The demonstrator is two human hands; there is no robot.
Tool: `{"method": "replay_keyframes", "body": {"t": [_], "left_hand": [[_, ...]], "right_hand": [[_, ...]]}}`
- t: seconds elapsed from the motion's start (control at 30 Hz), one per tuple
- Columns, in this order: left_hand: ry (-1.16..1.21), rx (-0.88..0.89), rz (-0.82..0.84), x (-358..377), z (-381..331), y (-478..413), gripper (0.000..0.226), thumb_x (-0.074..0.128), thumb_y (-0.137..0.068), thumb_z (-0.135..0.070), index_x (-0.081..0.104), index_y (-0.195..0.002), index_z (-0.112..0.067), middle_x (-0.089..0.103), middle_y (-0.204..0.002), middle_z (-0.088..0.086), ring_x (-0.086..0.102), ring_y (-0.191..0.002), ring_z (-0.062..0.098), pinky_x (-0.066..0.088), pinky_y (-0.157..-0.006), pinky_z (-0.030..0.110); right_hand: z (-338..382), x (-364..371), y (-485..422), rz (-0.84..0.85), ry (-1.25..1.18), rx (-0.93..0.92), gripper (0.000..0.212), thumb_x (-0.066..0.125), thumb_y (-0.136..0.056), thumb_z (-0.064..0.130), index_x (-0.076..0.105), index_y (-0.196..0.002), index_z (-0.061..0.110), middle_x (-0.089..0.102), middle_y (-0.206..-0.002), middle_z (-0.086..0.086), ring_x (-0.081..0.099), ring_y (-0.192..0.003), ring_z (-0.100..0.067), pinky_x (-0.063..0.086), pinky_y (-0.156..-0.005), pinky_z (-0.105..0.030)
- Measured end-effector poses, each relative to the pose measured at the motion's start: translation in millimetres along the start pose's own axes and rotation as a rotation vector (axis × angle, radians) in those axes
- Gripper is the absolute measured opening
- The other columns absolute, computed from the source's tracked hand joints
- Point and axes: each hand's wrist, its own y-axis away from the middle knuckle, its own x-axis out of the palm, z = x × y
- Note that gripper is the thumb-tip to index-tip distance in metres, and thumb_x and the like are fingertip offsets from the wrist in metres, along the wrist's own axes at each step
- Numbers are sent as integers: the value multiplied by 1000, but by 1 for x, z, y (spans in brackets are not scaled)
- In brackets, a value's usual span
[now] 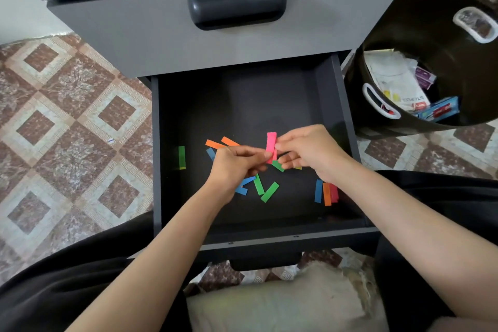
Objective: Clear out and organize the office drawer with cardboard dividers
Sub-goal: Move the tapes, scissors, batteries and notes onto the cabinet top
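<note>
The drawer [156, 143] is pulled open, a shallow box of matt dark board with smooth flat walls and a bare black floor. Thin rectangular paper strips lie scattered flat on that floor: two orange strips [215, 143], blue strips [244, 188], green strips [269, 192], and a lone green strip [182, 157] well apart to the left. Near the right wall, a small fan of strips [326, 193], blue, orange and pink, lies overlapped.

A pink strip [271, 142] stands upright above the drawer floor, between the two hands. The right hand [310, 153] pinches its right edge between thumb and forefinger, the other fingers loosely curled beneath. The left hand [233, 166] has its fingers curled inward, their tips meeting the strip's lower end.

Above, a smooth grey upper drawer [134, 35] carries a rounded dark plastic handle [237, 3]. To the right, a glossy black bin [404, 24] with white-rimmed grip holes holds crumpled papers and packets. The floor [67, 116] is patterned marble-look tile.
</note>
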Motion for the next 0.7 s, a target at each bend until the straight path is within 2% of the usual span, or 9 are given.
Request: {"method": "replay_keyframes", "body": {"t": [0.1,0.2,0.33,0.4,0.5,0.6,0.7], "left_hand": [[23,8,7,1,-3,0,4,69,-81,-12,72,-79,-15,67,-60,-6,59,-57,4,47,-53,12],[38,7,13,2,-4,0,8,66,-84,-9,71,-79,-13,68,-63,-6,61,-57,3,48,-54,12],[54,-41,-24,-6,-1,-2,6,66,-84,-10,69,-79,-11,71,-77,1,67,-61,7,49,-53,13],[32,-63,-53,-12,1,-2,5,67,-83,-11,68,-78,-10,70,-78,3,66,-61,7,50,-53,13],[-8,-93,-92,-23,2,-1,6,67,-82,-12,66,-77,-10,68,-75,2,64,-58,6,49,-51,11],[-44,-123,-93,-29,4,0,6,67,-83,-11,66,-78,-10,69,-78,3,65,-61,8,49,-52,13],[-69,-128,-94,-31,3,1,4,66,-84,-11,67,-82,-8,69,-82,5,64,-67,12,49,-58,17]], "right_hand": [[5,-2,5,47,-50,-17,16,64,-85,1,66,-101,0,65,-76,-11,63,-58,-14,55,-51,-17],[9,-4,6,28,-13,-33,12,65,-84,1,66,-96,0,66,-77,-13,65,-59,-16,58,-57,-23],[9,-19,-4,-106,183,77,19,53,-94,6,61,-107,-6,67,-103,-22,67,-56,-19,56,-54,-25],[1,-25,-5,-111,386,178,22,53,-94,9,56,-108,-8,64,-109,-24,70,-77,-30,58,-62,-30],[-13,-24,-2,-33,524,290,34,47,-95,7,46,-125,-10,54,-127,-26,59,-110,-39,52,-81,-37],[-21,-21,0,-3,597,405,44,40,-99,8,29,-138,-9,38,-142,-26,55,-114,-43,52,-90,-43],[-25,-17,0,25,597,386,42,37,-97,3,31,-136,-12,41,-139,-29,49,-121,-43,43,-101,-46]]}}
